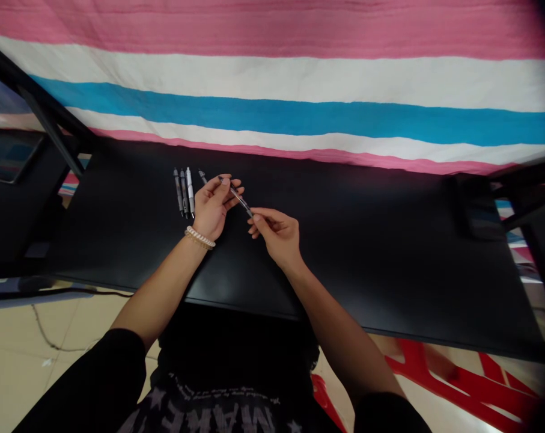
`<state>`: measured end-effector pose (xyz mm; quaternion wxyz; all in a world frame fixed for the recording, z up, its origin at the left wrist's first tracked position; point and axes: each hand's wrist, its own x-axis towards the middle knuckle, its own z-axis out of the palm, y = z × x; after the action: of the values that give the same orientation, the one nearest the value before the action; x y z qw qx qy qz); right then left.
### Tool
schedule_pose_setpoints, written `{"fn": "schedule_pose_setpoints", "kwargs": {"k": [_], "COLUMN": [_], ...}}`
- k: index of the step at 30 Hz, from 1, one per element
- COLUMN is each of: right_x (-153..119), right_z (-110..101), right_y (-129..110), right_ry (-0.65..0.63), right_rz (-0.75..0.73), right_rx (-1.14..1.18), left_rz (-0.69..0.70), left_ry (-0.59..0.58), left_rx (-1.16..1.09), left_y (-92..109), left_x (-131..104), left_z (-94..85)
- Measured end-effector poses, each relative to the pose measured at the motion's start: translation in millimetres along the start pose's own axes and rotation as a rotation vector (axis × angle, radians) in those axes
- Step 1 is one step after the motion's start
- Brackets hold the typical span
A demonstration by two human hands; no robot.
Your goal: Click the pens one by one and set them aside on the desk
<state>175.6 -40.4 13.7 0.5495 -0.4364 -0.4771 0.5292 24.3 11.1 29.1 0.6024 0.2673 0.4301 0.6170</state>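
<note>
Pen (pixel 241 201) held diag. btwn both hands over black desk (pixel 366 246). L hand (pixel 211 209) pinches far end; R hand (pixel 280 238) pinches near end. Step, est.: two-handed handling. Next move prob. req. steady grip, clear of three pens (pixel 184 193) at L.

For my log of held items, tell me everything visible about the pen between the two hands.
The pen is slim and straight, mostly dark, with a pale glint along a glossy surface that looks like plastic. It slants from upper left to lower right in the picture, seen against the black table. The left hand pinches it toward its upper-left end; the right hand holds its lower-right end. Which end writes cannot be made out.
</note>
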Motion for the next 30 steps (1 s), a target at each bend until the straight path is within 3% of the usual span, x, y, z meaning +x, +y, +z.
{"fn": "schedule_pose_setpoints", "kwargs": {"k": [7,14,19,24,27,30], "right_x": [-2,-6,-4,-4,-5,-5], "right_z": [-1,3,4,1,0,-1], "right_y": [-5,0,1,1,2,3], "right_ry": [0.07,0.136,0.092,0.075,0.042,0.031], "right_rz": [-0.031,-0.068,0.038,-0.063,-0.023,-0.09], "right_rx": [-0.131,-0.15,-0.091,-0.286,-0.286,-0.286], "left_rz": [0.075,-0.032,-0.02,0.018,0.023,0.035], "left_ry": [0.149,-0.021,-0.034,0.021,0.021,0.033], "left_rx": [-0.005,0.053,0.014,0.003,-0.003,-0.008], "left_y": [10,0,-1,1,2,2], "left_x": [12,-4,-5,0,0,0], "left_z": [-11.7,5.5,6.5,1.2,0.3,0.8]}}
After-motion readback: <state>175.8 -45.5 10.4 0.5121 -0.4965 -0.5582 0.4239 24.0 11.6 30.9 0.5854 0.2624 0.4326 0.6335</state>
